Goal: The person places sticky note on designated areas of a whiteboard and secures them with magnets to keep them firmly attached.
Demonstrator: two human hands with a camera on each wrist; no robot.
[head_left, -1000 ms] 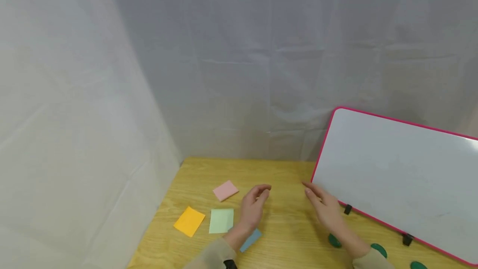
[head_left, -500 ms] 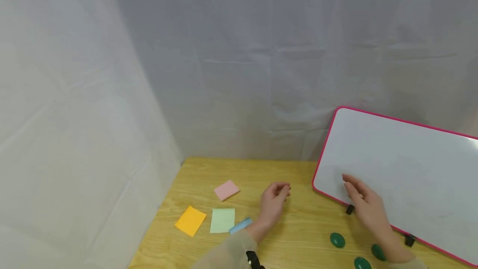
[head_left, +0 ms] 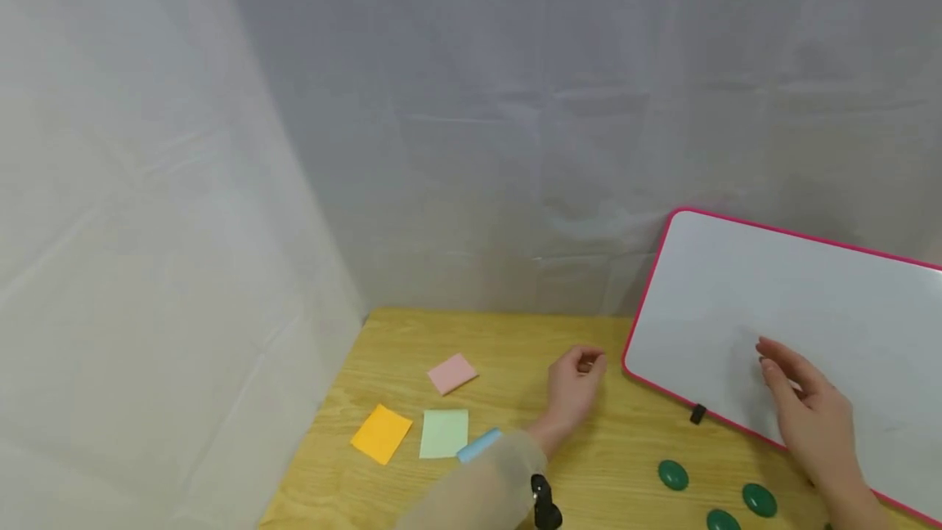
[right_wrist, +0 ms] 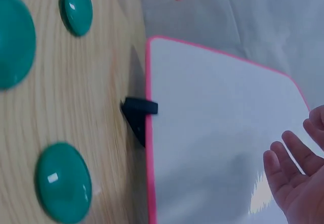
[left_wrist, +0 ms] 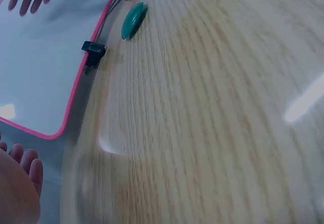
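1. My right hand [head_left: 813,415] is up in front of the whiteboard [head_left: 795,325], fingers [right_wrist: 291,158] spread and relaxed, holding nothing. I cannot tell whether they touch the board's face or float just off it.
2. My left hand [head_left: 574,391] is over the worktop [head_left: 515,334] just beside the board's pink-framed corner, fingers curled in loosely with nothing in them.
3. The whiteboard leans tilted on its black clips [head_left: 697,413] at the right of the worktop. Its face is bare, with no note and no magnet on it.
4. The four sticky notes lie flat to my left: pink [head_left: 452,372], orange [head_left: 381,433], green [head_left: 444,433], and a blue one [head_left: 478,445] partly under my sleeve. None has been picked up.
5. The green magnets [head_left: 673,474] sit on the worktop in front of the board, near my right wrist, none in hand.
6. So I judge this an early stage: the board is standing, and any pinning of notes is all left to do.
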